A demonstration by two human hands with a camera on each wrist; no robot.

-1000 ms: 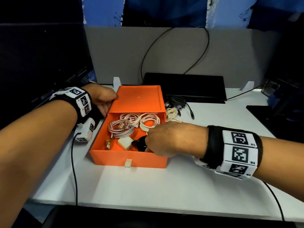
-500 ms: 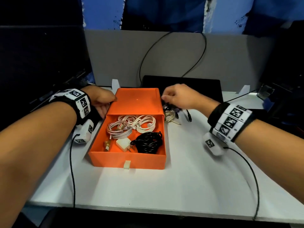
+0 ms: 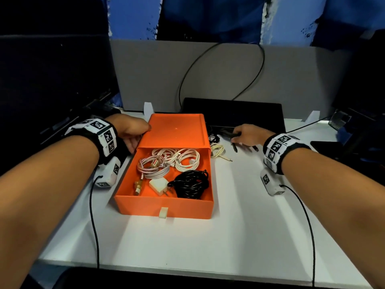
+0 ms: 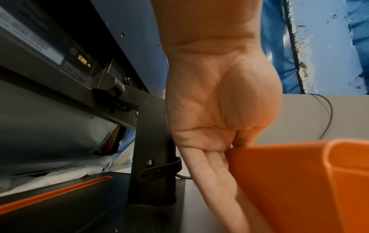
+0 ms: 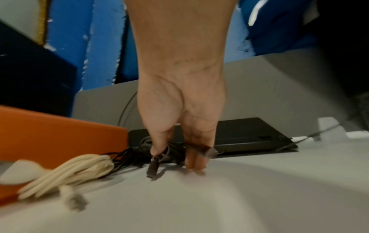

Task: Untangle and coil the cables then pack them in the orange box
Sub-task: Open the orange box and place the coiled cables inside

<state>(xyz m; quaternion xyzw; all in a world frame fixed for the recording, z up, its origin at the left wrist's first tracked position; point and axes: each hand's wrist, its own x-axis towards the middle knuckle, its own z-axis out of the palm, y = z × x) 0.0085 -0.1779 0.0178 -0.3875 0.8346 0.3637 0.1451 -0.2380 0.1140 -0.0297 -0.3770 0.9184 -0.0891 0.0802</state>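
Orange box (image 3: 164, 203) mid-table, drawer pulled toward the near edge, sleeve (image 3: 177, 130) behind it. Inside: white coils (image 3: 183, 158) at the back, braided pink-silver coil (image 3: 151, 167) left, white plug adapter (image 3: 159, 185) in front of it, black coil (image 3: 190, 183) at the right front corner, pressed against the right wall. Little bare floor left in the drawer, only a strip along the left wall. Just beside the sleeve's right edge, a cream cable (image 3: 217, 150) and a dark tangle of cables (image 3: 220, 133) on the white table (image 3: 239, 236). Left hand (image 3: 130, 132) flat against the sleeve's left side, fingers (image 4: 209, 170) straight along the wall, thumb over the top edge. Right hand (image 3: 248, 136) on the dark tangle, thumb and forefinger pinching one dark cable (image 5: 154, 165) near its plug, other fingertips (image 5: 193, 164) touching the table. Black flat device (image 3: 233, 113) close behind the tangle, grey partition (image 3: 291, 84) behind that. Wide bare tabletop in front and to the right.
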